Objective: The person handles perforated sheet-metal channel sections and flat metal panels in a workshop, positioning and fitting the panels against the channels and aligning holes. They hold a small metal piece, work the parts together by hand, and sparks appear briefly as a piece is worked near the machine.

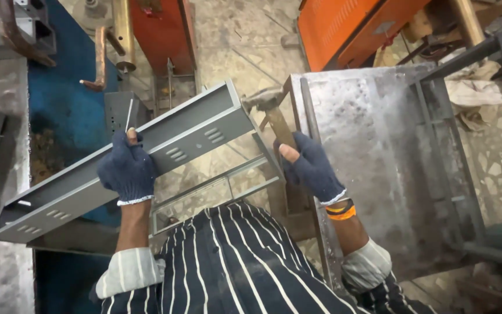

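1. A long grey sheet-metal channel with louvred slots (146, 157) is being gripped at its near flange by the left hand (127, 170), whose dark blue knitted glove is closed around the edge; the channel is running diagonally from below and left of that hand up toward the right hand.
2. A wooden-handled hammer with a worn steel head (271, 113) is being held in the right hand (309, 168), gloved alike, with the fingers wrapped around the handle; the head is being kept just beside the channel's far end, seemingly touching its upper corner.
3. The step in hand is judged to be the hammering of that end corner while the piece is being steadied.
4. A next blow would call for a firm left grip, so that the channel is not being twisted, and for aim kept on the corner rather than the thin wall.
5. A scuffed steel table top (379, 151) is lying just right of the right hand, and its edge is crowding the swing.
6. A grey open metal frame (216, 186) is standing between the hands, below the channel.
7. Orange machine housings (344, 29) are standing well beyond the hands.
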